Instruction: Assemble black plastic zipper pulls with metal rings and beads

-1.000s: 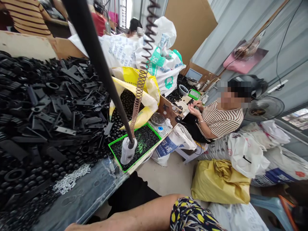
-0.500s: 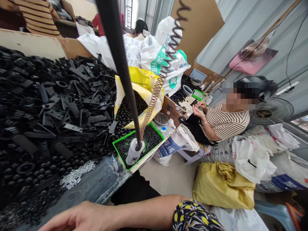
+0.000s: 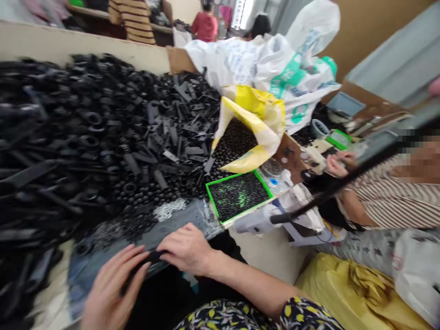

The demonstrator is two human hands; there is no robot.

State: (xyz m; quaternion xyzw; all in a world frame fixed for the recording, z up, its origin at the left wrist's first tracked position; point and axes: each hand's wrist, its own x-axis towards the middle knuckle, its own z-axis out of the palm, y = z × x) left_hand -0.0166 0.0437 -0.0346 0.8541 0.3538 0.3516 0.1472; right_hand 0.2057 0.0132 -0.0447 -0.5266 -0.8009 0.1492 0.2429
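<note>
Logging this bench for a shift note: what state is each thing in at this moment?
left hand, fingers curled on the black strip's near end.
right hand, closed over the black strip's far end.
black strip, held between both hands.
yellow bag, open, tipped, holding black round pieces.
green tray, filled with small black pieces.
black parts pile, heaped loose on the bench.
metal pins, loose in a small cluster.
hanging tool, tilted, blurred.

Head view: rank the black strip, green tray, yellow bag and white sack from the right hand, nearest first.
1. black strip, gripped by the right hand
2. green tray, up-right of it
3. yellow bag, behind tray
4. white sack, farthest back
</note>
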